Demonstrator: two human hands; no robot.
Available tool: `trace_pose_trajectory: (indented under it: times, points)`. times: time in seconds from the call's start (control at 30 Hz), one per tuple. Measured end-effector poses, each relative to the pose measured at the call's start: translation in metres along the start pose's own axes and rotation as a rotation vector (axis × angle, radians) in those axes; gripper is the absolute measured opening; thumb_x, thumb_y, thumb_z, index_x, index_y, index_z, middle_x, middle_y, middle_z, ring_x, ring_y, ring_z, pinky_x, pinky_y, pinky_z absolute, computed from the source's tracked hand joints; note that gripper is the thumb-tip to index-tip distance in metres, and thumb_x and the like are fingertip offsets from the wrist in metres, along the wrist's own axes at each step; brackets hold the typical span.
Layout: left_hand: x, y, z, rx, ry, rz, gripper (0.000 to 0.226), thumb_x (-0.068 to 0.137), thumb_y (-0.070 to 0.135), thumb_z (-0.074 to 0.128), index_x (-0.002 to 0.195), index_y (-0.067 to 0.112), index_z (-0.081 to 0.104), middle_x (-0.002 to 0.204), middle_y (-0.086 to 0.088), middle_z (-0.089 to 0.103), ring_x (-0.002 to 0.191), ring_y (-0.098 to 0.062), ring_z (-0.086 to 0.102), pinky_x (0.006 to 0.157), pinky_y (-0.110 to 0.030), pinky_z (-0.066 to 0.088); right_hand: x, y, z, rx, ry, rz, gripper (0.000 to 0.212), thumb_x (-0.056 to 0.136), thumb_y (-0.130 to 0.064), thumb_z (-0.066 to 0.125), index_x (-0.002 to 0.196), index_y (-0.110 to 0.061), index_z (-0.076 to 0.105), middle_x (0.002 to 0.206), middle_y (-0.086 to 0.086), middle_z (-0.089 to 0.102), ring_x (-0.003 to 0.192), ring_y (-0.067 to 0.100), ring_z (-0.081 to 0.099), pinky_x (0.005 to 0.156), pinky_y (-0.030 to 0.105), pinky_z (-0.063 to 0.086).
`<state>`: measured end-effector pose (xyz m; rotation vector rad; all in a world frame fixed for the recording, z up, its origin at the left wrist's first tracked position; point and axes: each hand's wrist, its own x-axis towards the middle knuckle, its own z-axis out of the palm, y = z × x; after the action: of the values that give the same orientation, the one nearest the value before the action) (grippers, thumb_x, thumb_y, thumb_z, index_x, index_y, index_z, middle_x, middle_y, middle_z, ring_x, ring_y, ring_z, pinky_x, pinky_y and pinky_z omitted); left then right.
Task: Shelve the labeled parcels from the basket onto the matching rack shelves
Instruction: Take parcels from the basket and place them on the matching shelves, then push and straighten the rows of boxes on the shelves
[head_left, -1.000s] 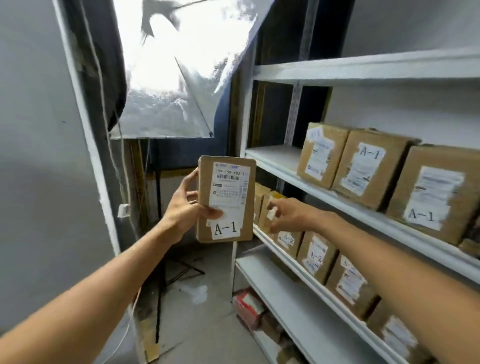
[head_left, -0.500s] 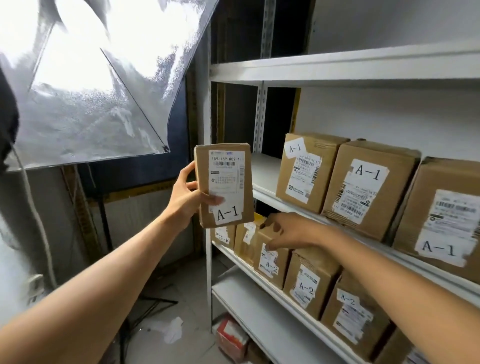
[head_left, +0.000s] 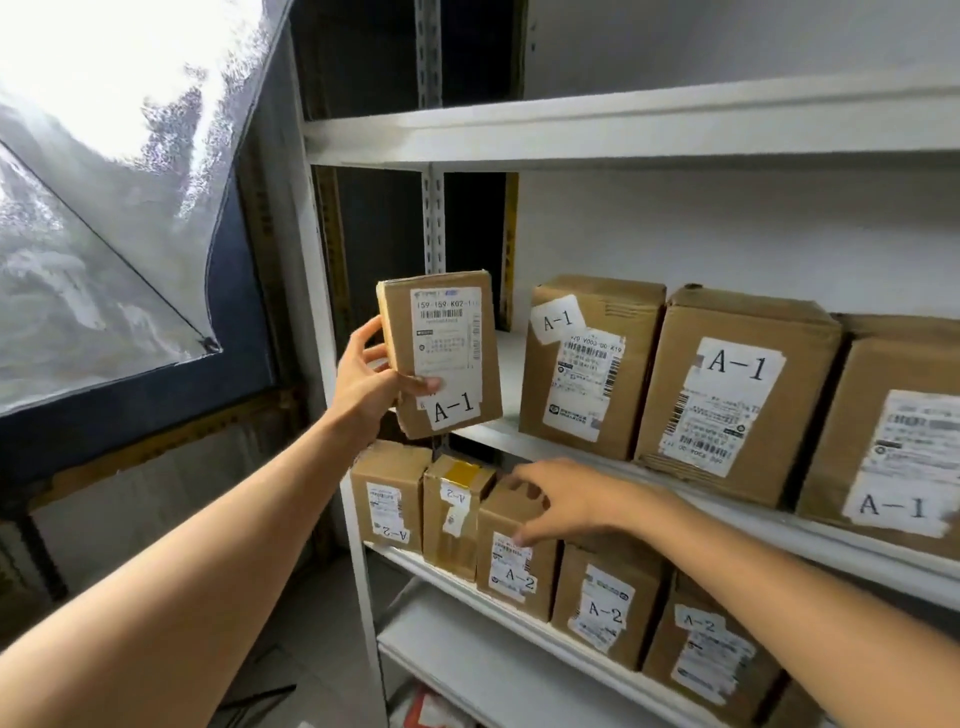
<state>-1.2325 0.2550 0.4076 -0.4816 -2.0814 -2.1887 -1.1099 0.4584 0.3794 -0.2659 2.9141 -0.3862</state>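
A-1 parcel held at the left end of the A-1 shelf, not yet set down.

The left hand (head_left: 371, 382) has its grip clamped on the parcel (head_left: 441, 353), thumb across the label and fingers behind, holding it upright and slightly tilted, just off the shelf (head_left: 506, 358) at its near left edge. The parcel is a slim brown cardboard box with soft, worn corners and a smooth white label. To place it well, I would square it up, slide it right and back into the bare gap beside the first A-1 box (head_left: 587, 364), label facing out, and let go only once its base sits flat. The right hand (head_left: 566, 501), its grip loose and holding nothing, rests on an A-2 box (head_left: 511, 561) one shelf lower. The painted metal shelf looks slick, so a thin box may tip.
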Motion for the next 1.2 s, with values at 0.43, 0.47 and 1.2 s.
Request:
trace_pose_trajectory:
  times: [0.43, 0.47, 1.2]
  points:
    - [0.071, -0.049, 0.037, 0.043, -0.332, -0.022, 0.061, 0.074, -0.018, 0.065, 0.118, 0.022, 0.052, 0.108, 0.002, 0.064, 0.108, -0.021, 0.060, 0.088, -0.043, 0.054, 0.010, 0.013, 0.026, -0.007, 0.001, 0.222, 0.070, 0.083, -0.044, 0.069, 0.142, -0.020, 0.039, 0.142, 0.003, 0.044, 0.125, 0.019, 0.044, 0.097, 0.032, 0.039]
    - [0.075, -0.051, 0.039, 0.069, -0.341, -0.028, 0.054, 0.076, -0.017, 0.064, 0.113, 0.021, 0.052, 0.106, 0.002, 0.064, 0.110, -0.023, 0.060, 0.090, -0.044, 0.053, 0.010, 0.015, 0.028, -0.003, -0.004, 0.236, 0.070, 0.083, -0.044, 0.069, 0.142, -0.020, 0.039, 0.142, 0.003, 0.044, 0.125, 0.019, 0.044, 0.097, 0.032, 0.039]
    - [-0.089, -0.079, 0.074, 0.971, -0.598, 0.144, 0.044, 0.083, 0.002, 0.062, 0.126, 0.012, 0.055, 0.122, -0.007, 0.062, 0.105, -0.020, 0.060, 0.091, -0.032, 0.051, -0.091, 0.042, 0.055, -0.014, 0.007, 0.372, 0.067, 0.083, -0.042, 0.069, 0.140, -0.017, 0.042, 0.139, 0.004, 0.048, 0.119, 0.019, 0.051, 0.097, 0.034, 0.046]
